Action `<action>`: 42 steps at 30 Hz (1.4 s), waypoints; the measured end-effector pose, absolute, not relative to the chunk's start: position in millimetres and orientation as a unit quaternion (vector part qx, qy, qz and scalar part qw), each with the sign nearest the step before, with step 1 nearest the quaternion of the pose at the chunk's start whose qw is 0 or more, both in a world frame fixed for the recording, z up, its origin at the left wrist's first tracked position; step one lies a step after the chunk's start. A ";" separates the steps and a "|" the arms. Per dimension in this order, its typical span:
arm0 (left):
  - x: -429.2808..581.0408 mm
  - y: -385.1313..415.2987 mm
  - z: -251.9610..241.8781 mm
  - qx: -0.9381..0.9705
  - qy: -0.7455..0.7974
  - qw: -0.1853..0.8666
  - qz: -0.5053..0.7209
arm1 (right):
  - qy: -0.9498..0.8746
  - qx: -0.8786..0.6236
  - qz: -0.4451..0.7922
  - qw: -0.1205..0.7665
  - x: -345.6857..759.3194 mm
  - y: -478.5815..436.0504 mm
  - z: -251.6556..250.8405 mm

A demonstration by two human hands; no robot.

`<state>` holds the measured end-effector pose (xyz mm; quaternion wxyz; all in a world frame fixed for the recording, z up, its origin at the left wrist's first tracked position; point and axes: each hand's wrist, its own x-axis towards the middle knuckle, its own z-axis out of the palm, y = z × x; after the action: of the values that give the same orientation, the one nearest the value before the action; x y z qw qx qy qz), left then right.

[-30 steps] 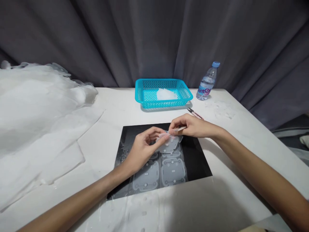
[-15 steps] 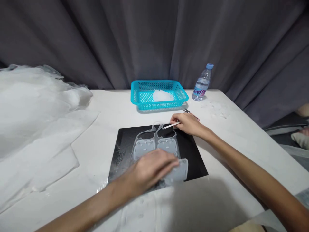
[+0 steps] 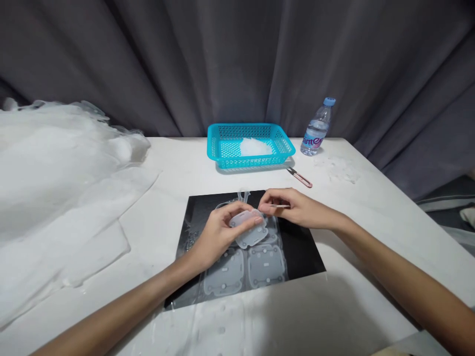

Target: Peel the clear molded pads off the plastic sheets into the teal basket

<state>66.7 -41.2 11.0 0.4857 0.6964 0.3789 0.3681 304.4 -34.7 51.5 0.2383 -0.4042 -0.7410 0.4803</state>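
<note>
My left hand grips a clear, rounded plastic piece above a black mat. My right hand pinches a thin metal tool whose tip points at that piece. A translucent sheet of moulded plastic pieces lies on the mat beneath both hands and runs off its near edge.
A turquoise basket holding clear plastic bits stands behind the mat on the white table. Small snips lie near it, with a water bottle to the right. A heap of white translucent sheets covers the left side. Grey curtain behind.
My left hand has come up from the near part of the sheet carrying a plastic piece to the mat's middle. My right hand moved slightly nearer, bringing the tool to the piece.
</note>
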 end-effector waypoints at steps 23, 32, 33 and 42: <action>65.7 -49.6 37.4 0.792 0.305 0.363 0.384 | -0.735 -0.656 -0.080 0.152 375.2 10.2 -15.4; 60.2 -51.1 34.6 0.800 0.281 0.351 0.396 | -0.720 -0.603 0.158 0.305 362.5 -37.0 38.9; 59.8 -51.5 34.9 0.803 0.275 0.350 0.397 | -0.724 -0.566 0.222 0.326 356.2 -46.6 46.4; 61.5 -53.5 40.5 0.816 0.272 0.334 0.385 | -0.778 -0.400 0.353 0.331 325.6 -76.9 54.8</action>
<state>61.5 -53.5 40.5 0.3336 0.8162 0.2722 0.3854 325.6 -76.9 54.8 0.3314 -0.3996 -0.7782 0.3534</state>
